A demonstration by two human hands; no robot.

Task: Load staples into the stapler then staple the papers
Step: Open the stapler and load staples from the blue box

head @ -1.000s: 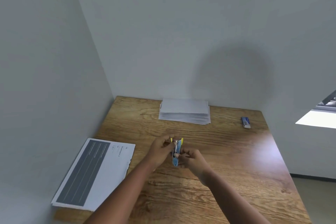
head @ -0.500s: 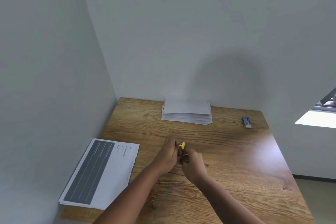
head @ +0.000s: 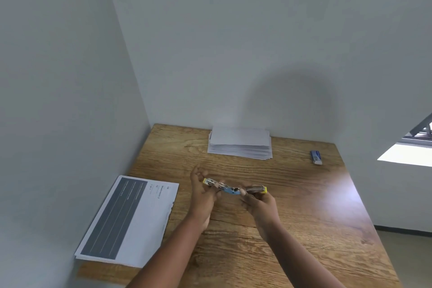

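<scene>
Since half a second ago the small blue and yellow stapler [head: 234,188] has been swung open flat between the hands. The left hand [head: 203,194] pinches one yellow-tipped half, the right hand [head: 260,202] grips the other. This looks like the loading step (no staple strip shows). Next the right hand must free itself for the small blue and white box [head: 316,157], well beyond it.

— What colours is that small stapler [head: 234,188] you hold?
— Blue middle, yellow tips, silver metal.
— And around you?
— Brown wood-grain table [head: 292,196], a plain white paper stack [head: 240,143], a white sheet with a dark grey panel [head: 127,218], a blue-and-white little box [head: 316,157].
</scene>
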